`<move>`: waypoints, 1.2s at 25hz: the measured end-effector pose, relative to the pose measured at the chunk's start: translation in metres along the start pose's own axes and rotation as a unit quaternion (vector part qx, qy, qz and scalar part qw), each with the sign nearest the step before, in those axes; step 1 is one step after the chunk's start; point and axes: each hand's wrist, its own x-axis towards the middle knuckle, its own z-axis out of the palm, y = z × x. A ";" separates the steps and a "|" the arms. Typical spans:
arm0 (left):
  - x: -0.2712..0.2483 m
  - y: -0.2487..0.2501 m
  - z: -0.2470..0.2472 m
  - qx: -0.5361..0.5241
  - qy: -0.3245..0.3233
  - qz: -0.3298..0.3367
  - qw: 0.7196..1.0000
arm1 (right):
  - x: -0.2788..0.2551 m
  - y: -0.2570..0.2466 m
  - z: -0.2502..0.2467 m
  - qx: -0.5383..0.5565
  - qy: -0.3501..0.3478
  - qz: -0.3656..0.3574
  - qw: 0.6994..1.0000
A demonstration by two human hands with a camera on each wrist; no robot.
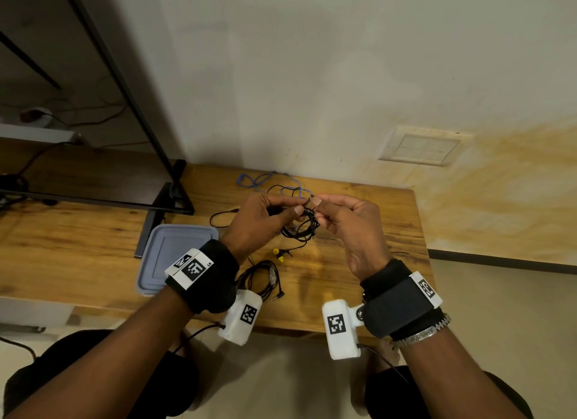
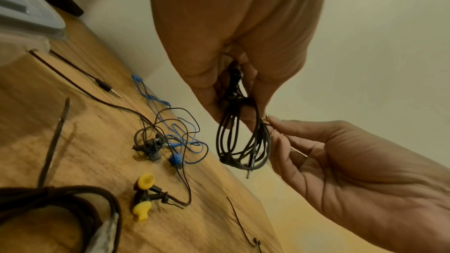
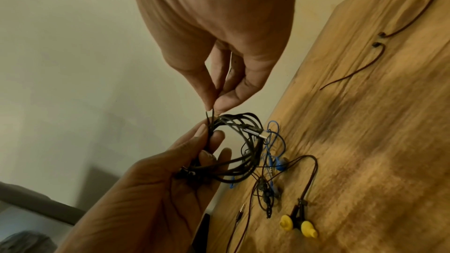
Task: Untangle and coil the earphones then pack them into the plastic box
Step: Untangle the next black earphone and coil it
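A coil of black earphones (image 1: 305, 231) hangs above the wooden table (image 1: 359, 262) between both hands. My left hand (image 1: 293, 207) grips the top of the coil (image 2: 243, 141) with thumb and fingers curled round the loops. My right hand (image 1: 317, 205) pinches a thin black cable end (image 3: 210, 115) sticking up from the bundle, thumb against forefinger (image 3: 214, 107). A metal jack plug (image 3: 258, 132) lies along the loops. The plastic box (image 1: 178, 253), grey-lidded and closed, sits on the table left of my left wrist.
On the table lie yellow-tipped earbuds (image 1: 278, 254), a blue earphone tangled with a black one (image 2: 170, 141), another black coil (image 1: 262, 278) near the front edge and a loose black cable (image 3: 353, 76) at right. A monitor stand (image 1: 168, 206) stands behind the box.
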 end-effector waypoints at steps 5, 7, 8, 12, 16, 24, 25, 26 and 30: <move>0.000 0.000 0.001 0.009 -0.002 0.003 1.000 | 0.001 -0.001 -0.001 -0.048 -0.004 0.000 0.999; 0.000 -0.001 0.000 0.015 -0.004 0.003 1.000 | 0.000 -0.002 -0.001 -0.070 -0.012 -0.005 0.997; 0.000 0.000 0.000 0.016 -0.004 0.003 1.000 | 0.000 -0.002 -0.001 -0.078 -0.015 -0.008 0.997; -0.001 0.001 0.001 0.007 -0.010 -0.005 1.000 | 0.001 0.002 0.000 -0.068 0.008 -0.035 0.997; -0.001 0.001 0.000 0.000 -0.010 -0.015 1.000 | 0.004 0.005 0.000 -0.066 0.020 -0.038 0.997; -0.002 0.004 -0.001 0.007 -0.013 -0.014 1.000 | 0.000 0.001 0.000 -0.092 -0.005 -0.029 0.995; -0.002 0.004 0.000 0.004 -0.013 -0.016 1.000 | 0.001 0.002 0.000 -0.089 0.002 -0.030 0.996; -0.002 0.004 0.000 0.002 -0.013 -0.017 1.000 | 0.002 0.003 0.000 -0.084 0.008 -0.030 0.996; -0.002 0.003 0.001 0.011 -0.011 -0.019 1.000 | 0.002 0.003 0.000 -0.087 0.006 -0.018 0.996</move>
